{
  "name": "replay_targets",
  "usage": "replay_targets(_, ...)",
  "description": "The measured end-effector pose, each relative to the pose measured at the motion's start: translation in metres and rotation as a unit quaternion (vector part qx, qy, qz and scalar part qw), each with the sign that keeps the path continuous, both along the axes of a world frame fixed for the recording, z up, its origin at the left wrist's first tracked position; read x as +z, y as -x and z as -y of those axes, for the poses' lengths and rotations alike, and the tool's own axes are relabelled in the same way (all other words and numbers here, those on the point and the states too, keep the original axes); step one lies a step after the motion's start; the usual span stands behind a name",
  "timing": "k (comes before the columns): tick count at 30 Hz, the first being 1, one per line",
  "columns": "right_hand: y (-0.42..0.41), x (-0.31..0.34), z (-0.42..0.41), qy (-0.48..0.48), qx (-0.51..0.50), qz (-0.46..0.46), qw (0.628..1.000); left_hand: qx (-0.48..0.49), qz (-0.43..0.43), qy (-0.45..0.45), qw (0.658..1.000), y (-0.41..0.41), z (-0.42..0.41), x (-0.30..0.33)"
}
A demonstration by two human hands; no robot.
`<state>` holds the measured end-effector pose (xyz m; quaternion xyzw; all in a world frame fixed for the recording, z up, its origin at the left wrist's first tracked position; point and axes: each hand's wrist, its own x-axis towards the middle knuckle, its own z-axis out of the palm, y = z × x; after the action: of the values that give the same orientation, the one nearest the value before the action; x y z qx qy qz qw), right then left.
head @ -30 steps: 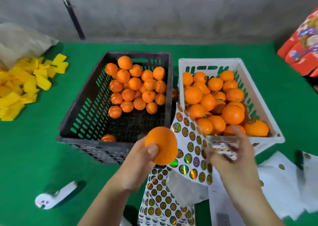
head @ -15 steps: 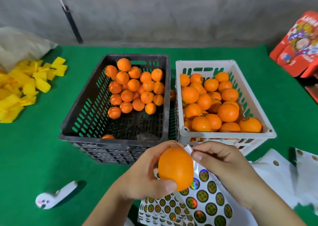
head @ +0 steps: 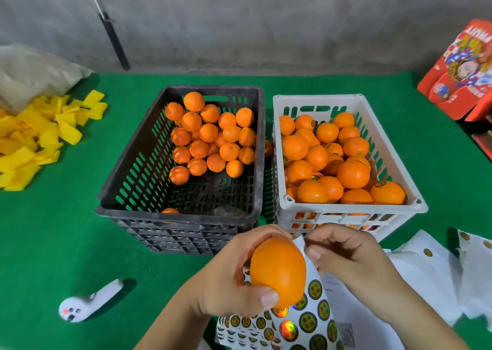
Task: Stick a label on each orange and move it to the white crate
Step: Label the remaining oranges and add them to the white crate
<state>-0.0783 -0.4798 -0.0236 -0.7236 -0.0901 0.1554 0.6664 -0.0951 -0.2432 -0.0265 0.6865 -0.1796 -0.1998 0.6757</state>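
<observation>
Now the left hand (head: 229, 288) grips an orange (head: 278, 271) while the right hand (head: 346, 259) pinches the label sheet (head: 311, 320), seemingly peeling a label; pressing it on comes next.

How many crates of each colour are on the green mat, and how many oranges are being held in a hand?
Black crates: 1
White crates: 1
Held oranges: 1, gripped by the left hand
Total: 3
</observation>
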Motion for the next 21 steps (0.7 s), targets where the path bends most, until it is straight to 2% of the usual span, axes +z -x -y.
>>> replay_targets(3, 0.002, -0.002, 0.005, 0.057, 0.006, 0.103, 0.993, 0.0, 0.016, -0.025, 1.0, 0.0, 0.003, -0.003)
replay_targets(5, 0.0, -0.002, 0.005, 0.08, 0.008, 0.129, 0.988, 0.001, 0.023, -0.033, 0.999, 0.0, 0.005, -0.005)
replay_targets(7, -0.002, -0.001, 0.008, 0.067, 0.014, 0.08, 0.994, -0.001, 0.017, -0.026, 1.0, -0.001, 0.006, -0.006)
replay_targets(11, -0.001, -0.003, 0.015, -0.01, 0.037, -0.092, 0.995, -0.016, 0.003, -0.024, 1.0, -0.002, 0.007, -0.011)
replay_targets(13, -0.001, -0.006, 0.013, -0.076, -0.017, -0.173, 0.982, -0.021, -0.013, -0.015, 1.0, -0.002, 0.007, -0.013)
replay_targets(14, -0.001, -0.008, 0.012, -0.082, -0.057, -0.182, 0.978, -0.02, -0.018, -0.011, 1.0, -0.001, 0.007, -0.014)
replay_targets(16, -0.001, -0.009, 0.012, -0.03, -0.143, -0.091, 0.985, -0.013, -0.017, -0.012, 1.0, -0.001, 0.008, -0.017)
replay_targets(18, 0.003, -0.001, 0.011, 0.033, -0.218, 0.076, 0.972, -0.001, -0.017, -0.009, 1.0, 0.0, 0.009, -0.02)
replay_targets(19, 0.007, 0.006, 0.01, 0.05, -0.233, 0.149, 0.96, 0.007, -0.026, -0.001, 1.0, 0.001, 0.012, -0.02)
replay_targets(21, 0.017, 0.018, 0.001, 0.126, -0.187, 0.277, 0.934, 0.023, -0.061, 0.036, 0.997, 0.002, 0.018, -0.021)
